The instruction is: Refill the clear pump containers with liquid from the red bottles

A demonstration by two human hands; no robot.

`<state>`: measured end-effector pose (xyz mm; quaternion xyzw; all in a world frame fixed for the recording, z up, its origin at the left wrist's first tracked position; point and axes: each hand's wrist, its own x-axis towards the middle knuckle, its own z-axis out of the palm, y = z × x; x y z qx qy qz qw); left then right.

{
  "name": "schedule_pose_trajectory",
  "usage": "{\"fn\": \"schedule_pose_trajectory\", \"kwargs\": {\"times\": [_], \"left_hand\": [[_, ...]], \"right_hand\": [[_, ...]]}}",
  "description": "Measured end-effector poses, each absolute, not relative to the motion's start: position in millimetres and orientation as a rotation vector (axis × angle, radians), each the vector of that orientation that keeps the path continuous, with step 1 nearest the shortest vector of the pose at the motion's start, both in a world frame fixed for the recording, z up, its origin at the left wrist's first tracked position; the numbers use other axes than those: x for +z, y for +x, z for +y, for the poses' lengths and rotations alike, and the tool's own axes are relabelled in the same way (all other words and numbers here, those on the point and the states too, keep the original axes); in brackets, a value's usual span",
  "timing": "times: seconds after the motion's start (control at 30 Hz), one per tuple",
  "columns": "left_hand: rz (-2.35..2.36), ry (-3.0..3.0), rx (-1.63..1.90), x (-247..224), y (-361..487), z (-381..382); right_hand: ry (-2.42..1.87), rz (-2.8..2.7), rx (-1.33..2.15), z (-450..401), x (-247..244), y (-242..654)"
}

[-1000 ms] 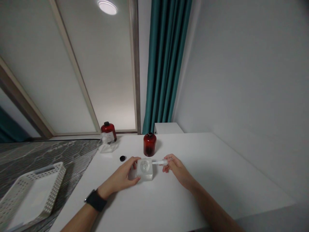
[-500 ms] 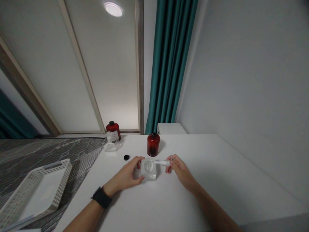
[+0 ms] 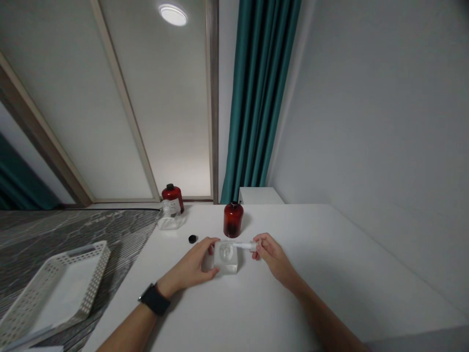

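My left hand (image 3: 196,264) curls round the left side of a square clear glass bottle (image 3: 227,264), thumb at its lower edge and fingers at its upper edge. The bottle stands on the white table with its round opening facing up. In my right hand (image 3: 273,256), a slim white tube (image 3: 244,246) with a thicker end is pinched between the fingers. It lies nearly level, its thin tip over the bottle's top near the opening. Whether the tip touches the glass I cannot tell. Just behind the bottle stands an uncapped-looking amber bottle (image 3: 233,221).
A small black cap (image 3: 192,239) lies left of the amber bottle. Farther back left are a labelled red-brown bottle (image 3: 172,192) with a black cap and a clear glass bottle (image 3: 169,222). A white perforated basket (image 3: 95,274) sits beyond the table's left edge.
My right hand and the white tube have shifted slightly upward in the picture, and the tube is a little more level. The left hand and the glass bottle stay in place.
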<state>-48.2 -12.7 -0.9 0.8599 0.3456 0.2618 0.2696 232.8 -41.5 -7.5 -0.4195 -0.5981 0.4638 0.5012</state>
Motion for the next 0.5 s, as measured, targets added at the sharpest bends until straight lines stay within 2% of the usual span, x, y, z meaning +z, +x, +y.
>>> {"fn": "schedule_pose_trajectory", "kwargs": {"times": [0.33, 0.5], "left_hand": [[0.943, 2.307, 0.694, 3.3, -47.7, -15.5], [0.946, 2.310, 0.706, 2.8, -47.4, -15.4]], "right_hand": [[-1.033, -1.530, 0.957, -31.5, 26.4, 226.9], [-1.004, -1.736, 0.753, -28.1, 37.5, 226.5]]}}
